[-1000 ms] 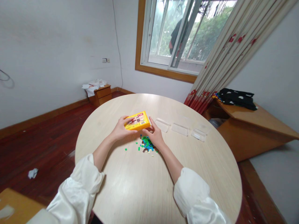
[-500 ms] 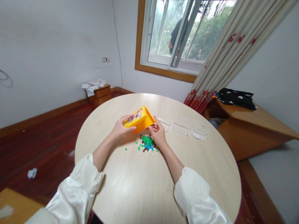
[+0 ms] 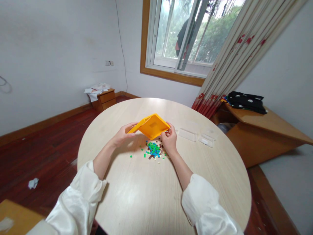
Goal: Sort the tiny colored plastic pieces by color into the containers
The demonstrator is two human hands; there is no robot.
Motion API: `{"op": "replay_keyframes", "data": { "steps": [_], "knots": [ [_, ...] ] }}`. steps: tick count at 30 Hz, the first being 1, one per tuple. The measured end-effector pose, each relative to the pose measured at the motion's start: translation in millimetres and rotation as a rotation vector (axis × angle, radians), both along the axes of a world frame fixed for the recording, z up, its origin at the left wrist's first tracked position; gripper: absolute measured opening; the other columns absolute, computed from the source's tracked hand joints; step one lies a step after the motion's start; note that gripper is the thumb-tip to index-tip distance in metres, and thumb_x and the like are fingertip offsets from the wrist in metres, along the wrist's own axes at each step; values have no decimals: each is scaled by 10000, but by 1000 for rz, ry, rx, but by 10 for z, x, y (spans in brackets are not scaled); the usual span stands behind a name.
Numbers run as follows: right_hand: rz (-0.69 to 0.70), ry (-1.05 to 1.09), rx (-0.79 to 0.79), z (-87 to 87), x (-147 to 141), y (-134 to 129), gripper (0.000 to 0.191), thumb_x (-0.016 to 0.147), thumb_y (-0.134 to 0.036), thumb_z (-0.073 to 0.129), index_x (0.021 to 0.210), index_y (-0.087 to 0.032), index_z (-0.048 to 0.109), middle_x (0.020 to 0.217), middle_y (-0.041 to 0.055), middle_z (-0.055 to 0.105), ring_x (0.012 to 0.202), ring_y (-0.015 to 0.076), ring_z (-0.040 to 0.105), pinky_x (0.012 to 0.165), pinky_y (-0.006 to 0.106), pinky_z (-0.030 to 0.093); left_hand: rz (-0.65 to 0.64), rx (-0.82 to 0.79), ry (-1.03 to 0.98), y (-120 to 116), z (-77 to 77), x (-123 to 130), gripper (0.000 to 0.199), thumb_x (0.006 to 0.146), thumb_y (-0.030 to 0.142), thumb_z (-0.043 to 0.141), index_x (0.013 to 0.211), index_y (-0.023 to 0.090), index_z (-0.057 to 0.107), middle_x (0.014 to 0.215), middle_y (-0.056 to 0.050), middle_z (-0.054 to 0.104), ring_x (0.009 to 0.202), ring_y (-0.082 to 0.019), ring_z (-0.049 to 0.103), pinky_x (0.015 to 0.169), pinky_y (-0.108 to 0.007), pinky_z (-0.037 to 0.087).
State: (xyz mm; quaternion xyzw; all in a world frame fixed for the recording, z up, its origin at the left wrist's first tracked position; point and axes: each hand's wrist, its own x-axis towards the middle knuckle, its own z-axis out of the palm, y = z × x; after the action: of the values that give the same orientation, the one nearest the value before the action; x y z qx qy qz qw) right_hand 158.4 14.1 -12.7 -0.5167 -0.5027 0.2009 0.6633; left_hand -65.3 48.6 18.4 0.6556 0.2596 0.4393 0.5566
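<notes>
A yellow plastic box (image 3: 154, 125) is held tilted above the round table (image 3: 137, 192), its hollow inside facing me. My left hand (image 3: 123, 134) grips its left end, thumb below and fingers behind. At the right corner, my right hand (image 3: 169, 139) pinches the box's edge. Just below the box lies a loose pile of small green, blue, brown and cream bricks (image 3: 154, 149), with a few scattered to its left.
Two clear plastic trays, one nearer (image 3: 187, 134) and one farther right (image 3: 206, 140), lie on the table. A wooden cabinet with dark cloth (image 3: 246, 102) stands at the right, a small drawer unit (image 3: 107, 99) behind left.
The yellow box has turned so its hollow inside now faces me and its printed side no longer shows. My right hand has moved slightly right with its corner.
</notes>
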Motion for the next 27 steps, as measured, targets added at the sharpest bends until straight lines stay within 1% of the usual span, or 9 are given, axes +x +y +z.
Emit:
{"op": "replay_keyframes", "data": {
  "steps": [2, 5, 7, 9, 12, 15, 18, 21, 27],
  "knots": [
    [-49, -30, 33, 8, 24, -4, 478, 670, -161, 479, 1148, -165, 499, 1055, 84, 607, 798, 140, 595, 671, 251, 509, -66, -58, -11, 9, -10, -26, 800, 509, 545, 755, 1183, 142, 602, 1242, -149, 581, 1179, -342, 496, 1015, -452, 359],
    [-105, -67, 45, 18, 58, -14, 379, 666, -159, 467, 1044, -168, 493, 938, 56, 599, 770, 146, 572, 688, 264, 491, -164, -125, -26, 6, -1, -58, 817, 463, 569, 757, 1147, 143, 627, 1174, -143, 620, 1124, -333, 537, 1022, -469, 355],
    [-131, -95, 43, 22, 70, -25, 334, 663, -158, 467, 996, -177, 477, 859, 30, 573, 737, 147, 548, 678, 264, 476, -201, -157, -37, -6, 16, -80, 828, 434, 582, 753, 1130, 148, 638, 1153, -136, 631, 1109, -328, 547, 1025, -471, 356],
    [-148, -125, 44, 24, 74, -36, 280, 667, -159, 464, 946, -188, 462, 804, 10, 541, 706, 143, 520, 657, 255, 458, -207, -179, -23, -18, 28, -106, 830, 415, 590, 744, 1114, 153, 648, 1137, -135, 639, 1096, -329, 556, 1008, -471, 377],
    [-147, -146, 66, 23, 71, -47, 203, 686, -168, 459, 886, -201, 439, 758, -7, 510, 665, 133, 484, 619, 235, 434, -210, -193, 42, -25, 29, -143, 843, 381, 638, 719, 1077, 164, 670, 1090, -136, 659, 1037, -334, 587, 934, -465, 441],
    [-140, -143, 84, 18, 70, -52, 170, 708, -185, 461, 874, -203, 431, 747, -11, 502, 632, 123, 466, 580, 220, 416, -233, -203, 88, -26, 24, -157, 838, 353, 660, 712, 1032, 169, 691, 1009, -133, 684, 974, -334, 612, 848, -442, 492],
    [-150, -164, 80, 11, 72, -59, 152, 728, -194, 455, 878, -204, 434, 738, -10, 504, 623, 122, 464, 566, 217, 412, -201, -216, 69, -29, 28, -149, 796, 322, 635, 734, 970, 173, 711, 936, -132, 695, 955, -347, 618, 814, -445, 506],
    [-170, -187, 81, 1, 74, -67, 135, 738, -197, 457, 871, -206, 435, 726, -8, 508, 640, 130, 477, 581, 223, 421, -203, -236, 42, -31, 37, -139, 784, 308, 615, 751, 959, 179, 715, 965, -140, 688, 987, -370, 603, 846, -468, 486],
    [-144, -174, 126, -1, 65, -87, 155, 746, -219, 496, 880, -215, 418, 762, -2, 521, 696, 141, 534, 651, 253, 468, -321, -242, 35, -32, 43, -176, 812, 350, 581, 756, 1044, 165, 687, 1082, -147, 654, 1092, -372, 550, 956, -482, 408]
  ]
}}
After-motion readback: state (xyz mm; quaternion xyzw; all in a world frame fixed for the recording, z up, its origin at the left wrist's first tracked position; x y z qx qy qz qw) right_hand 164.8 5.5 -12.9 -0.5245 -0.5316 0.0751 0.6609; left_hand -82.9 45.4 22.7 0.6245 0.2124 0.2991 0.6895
